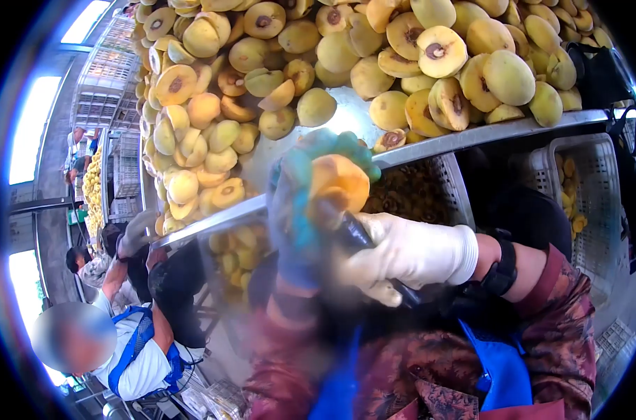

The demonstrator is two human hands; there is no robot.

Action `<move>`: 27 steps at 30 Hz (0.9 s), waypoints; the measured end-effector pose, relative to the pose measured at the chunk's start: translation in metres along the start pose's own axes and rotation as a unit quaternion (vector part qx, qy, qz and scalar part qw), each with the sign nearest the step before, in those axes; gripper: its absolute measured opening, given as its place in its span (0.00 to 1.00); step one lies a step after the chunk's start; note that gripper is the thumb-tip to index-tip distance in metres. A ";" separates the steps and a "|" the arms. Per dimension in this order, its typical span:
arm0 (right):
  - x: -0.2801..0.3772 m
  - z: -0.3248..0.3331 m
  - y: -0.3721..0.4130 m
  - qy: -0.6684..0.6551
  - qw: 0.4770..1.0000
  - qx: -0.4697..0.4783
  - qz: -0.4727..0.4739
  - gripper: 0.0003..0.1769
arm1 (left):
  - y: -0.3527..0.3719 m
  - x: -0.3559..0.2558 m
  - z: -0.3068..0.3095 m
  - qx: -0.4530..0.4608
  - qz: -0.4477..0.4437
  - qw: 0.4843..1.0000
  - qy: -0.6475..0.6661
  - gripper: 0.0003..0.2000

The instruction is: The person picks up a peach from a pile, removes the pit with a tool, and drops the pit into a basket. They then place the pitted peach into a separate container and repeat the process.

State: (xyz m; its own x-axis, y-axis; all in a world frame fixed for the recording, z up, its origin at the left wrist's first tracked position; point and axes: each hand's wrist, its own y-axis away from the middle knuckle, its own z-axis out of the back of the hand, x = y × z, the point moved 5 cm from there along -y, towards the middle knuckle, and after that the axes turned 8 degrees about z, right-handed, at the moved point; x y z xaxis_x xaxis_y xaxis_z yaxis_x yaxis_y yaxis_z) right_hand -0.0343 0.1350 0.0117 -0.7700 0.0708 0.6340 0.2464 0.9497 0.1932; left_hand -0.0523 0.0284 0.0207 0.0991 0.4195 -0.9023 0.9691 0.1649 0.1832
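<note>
My left hand (297,178), in a teal and grey glove, is closed around a yellow-orange fruit half (340,180) in front of the metal table's edge. My right hand (395,255), in a white glove, grips a black-handled tool (356,232). The tool's working end is blurred and lies against the fruit's lower side. Beyond both hands, halved yellow-green fruits (262,77) are heaped on the metal table, several with brown centres showing.
Below the table edge (486,131) sits a crate (452,183) of dark pieces. A white crate (598,161) at the right holds yellow fruit, and more fruit (237,255) lies lower left. A co-worker (132,343) sits at the left, a gloved hand at the table edge.
</note>
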 end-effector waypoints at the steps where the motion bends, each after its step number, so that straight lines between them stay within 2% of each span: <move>1: 0.002 0.007 -0.003 0.123 0.992 -0.020 0.020 0.07 | 0.000 0.001 0.004 -0.014 -0.010 1.000 0.008 0.21; 3: 0.009 0.009 -0.005 0.293 0.950 -0.078 0.073 0.14 | -0.002 0.002 0.008 -0.032 -0.025 0.999 0.023 0.21; 5: 0.005 0.013 -0.007 0.476 0.849 -0.111 0.201 0.21 | -0.002 -0.002 0.010 -0.043 -0.030 0.998 0.036 0.21; 8: -0.004 0.018 -0.014 0.502 0.823 -0.123 0.237 0.20 | -0.004 -0.005 0.014 -0.054 -0.033 0.996 0.059 0.21; 9: -0.003 0.018 -0.016 0.538 0.795 -0.123 0.254 0.17 | -0.004 -0.007 0.015 -0.059 -0.034 0.995 0.068 0.21; 12: -0.005 0.018 -0.013 0.640 0.731 -0.071 0.228 0.19 | -0.002 -0.019 0.023 -0.091 -0.042 0.988 0.115 0.21; 13: -0.007 0.020 -0.013 0.677 0.710 -0.045 0.191 0.16 | 0.005 -0.029 0.024 -0.120 -0.049 0.983 0.132 0.19; 14: -0.009 0.022 -0.012 0.712 0.685 -0.019 0.155 0.13 | 0.003 -0.030 0.054 -0.089 -0.074 0.982 0.149 0.23; 15: -0.020 0.033 -0.011 0.776 0.625 -0.007 0.084 0.10 | 0.009 -0.033 0.086 -0.065 -0.091 0.983 0.143 0.22; 16: -0.036 0.049 -0.010 0.830 0.558 0.000 0.013 0.08 | 0.024 -0.049 0.112 -0.097 -0.127 0.987 -0.008 0.22; 17: -0.055 0.071 -0.008 0.852 0.520 0.019 -0.053 0.06 | 0.039 -0.064 0.137 -0.141 -0.160 0.965 -0.155 0.21; 18: -0.067 0.089 -0.006 0.869 0.480 0.035 -0.119 0.06 | 0.057 -0.080 0.162 -0.182 -0.163 0.902 -0.357 0.21; 19: -0.065 0.088 -0.007 0.845 0.521 0.015 -0.121 0.05 | 0.075 -0.096 0.187 -0.227 -0.166 0.795 -0.538 0.21; 20: -0.056 0.078 -0.007 0.845 0.529 0.000 -0.083 0.06 | 0.081 -0.103 0.209 -0.219 -0.126 0.726 -0.639 0.21; 22: -0.036 0.057 -0.001 0.840 0.541 -0.027 -0.008 0.06 | 0.079 -0.117 0.194 -0.248 -0.171 0.576 -0.760 0.22; 23: -0.039 0.063 -0.004 0.831 0.556 -0.016 -0.002 0.09 | 0.070 -0.118 0.182 -0.264 -0.162 0.642 -0.702 0.24; 25: -0.041 0.062 -0.006 0.839 0.544 0.013 -0.027 0.09 | 0.028 -0.118 0.130 -0.188 -0.208 0.644 -0.712 0.26; 26: -0.041 0.060 -0.007 0.843 0.536 0.025 -0.038 0.10 | 0.005 -0.114 0.106 -0.157 -0.194 0.645 -0.723 0.29; 27: -0.036 0.056 -0.005 0.822 0.570 0.011 -0.007 0.10 | -0.019 -0.108 0.085 -0.123 -0.189 0.660 -0.716 0.32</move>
State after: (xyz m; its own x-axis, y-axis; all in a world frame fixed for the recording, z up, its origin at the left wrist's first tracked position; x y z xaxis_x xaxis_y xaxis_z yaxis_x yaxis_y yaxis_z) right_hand -0.0402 0.1449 -0.0540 0.8233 -0.3014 0.4810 0.2262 0.9514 0.2091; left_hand -0.0620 -0.0957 0.0814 0.1438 -0.9391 -0.3122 0.9369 0.2308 -0.2625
